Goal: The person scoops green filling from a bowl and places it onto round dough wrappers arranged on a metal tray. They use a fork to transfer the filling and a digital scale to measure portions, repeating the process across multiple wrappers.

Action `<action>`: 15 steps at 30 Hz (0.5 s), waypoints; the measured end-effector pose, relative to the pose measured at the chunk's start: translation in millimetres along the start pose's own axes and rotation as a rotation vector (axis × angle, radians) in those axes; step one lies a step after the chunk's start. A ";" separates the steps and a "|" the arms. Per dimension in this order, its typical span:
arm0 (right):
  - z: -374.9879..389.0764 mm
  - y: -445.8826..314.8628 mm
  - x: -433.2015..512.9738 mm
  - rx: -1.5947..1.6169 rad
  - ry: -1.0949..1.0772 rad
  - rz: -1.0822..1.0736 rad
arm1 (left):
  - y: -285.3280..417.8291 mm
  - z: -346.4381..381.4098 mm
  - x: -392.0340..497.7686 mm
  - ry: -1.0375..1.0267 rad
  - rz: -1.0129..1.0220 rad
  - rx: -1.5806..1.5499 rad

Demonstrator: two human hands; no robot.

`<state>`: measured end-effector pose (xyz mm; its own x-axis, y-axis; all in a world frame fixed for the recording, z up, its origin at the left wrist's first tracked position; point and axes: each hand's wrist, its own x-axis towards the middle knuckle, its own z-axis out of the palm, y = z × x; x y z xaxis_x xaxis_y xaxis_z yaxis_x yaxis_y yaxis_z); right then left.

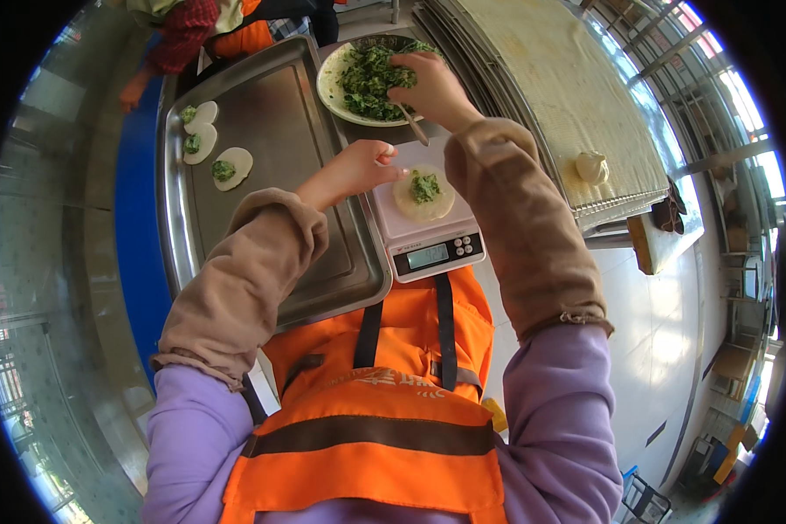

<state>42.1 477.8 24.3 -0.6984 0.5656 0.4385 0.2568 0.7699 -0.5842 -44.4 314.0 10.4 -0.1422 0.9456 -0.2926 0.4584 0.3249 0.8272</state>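
Note:
My right hand reaches over a white bowl heaped with chopped green filling. The handle of a metal utensil slants out beneath its fingers; whether they grip it or pinch the greens is unclear. My left hand hovers by the left edge of a digital kitchen scale, thumb and fingers slightly apart. On the scale lies a round dough wrapper with green filling at its middle. Several flat dough pieces, such as this one, lie on a metal tray at left, each bearing some filling.
Stacked mesh racks stand at right, with one pleated, closed dough bun on top. Another person's arm reaches in at the upper left, beside a blue surface. The tray's raised rim borders the scale.

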 end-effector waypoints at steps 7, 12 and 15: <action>-52.2 -14.0 -32.8 0.365 0.086 0.154 | 4.3 0.0 -2.3 -0.052 -0.007 -0.065; -75.5 -32.4 -71.0 0.714 0.138 0.404 | 1.0 9.7 12.7 -0.114 0.038 0.090; -88.6 -50.6 -105.0 0.756 0.159 0.481 | 7.9 21.1 24.8 -0.031 0.112 0.276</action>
<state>161.6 405.5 68.3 -0.5146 0.8529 0.0883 -0.0489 0.0736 -0.9961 -25.8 339.6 -0.4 -0.0520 0.9730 -0.2250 0.6918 0.1976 0.6945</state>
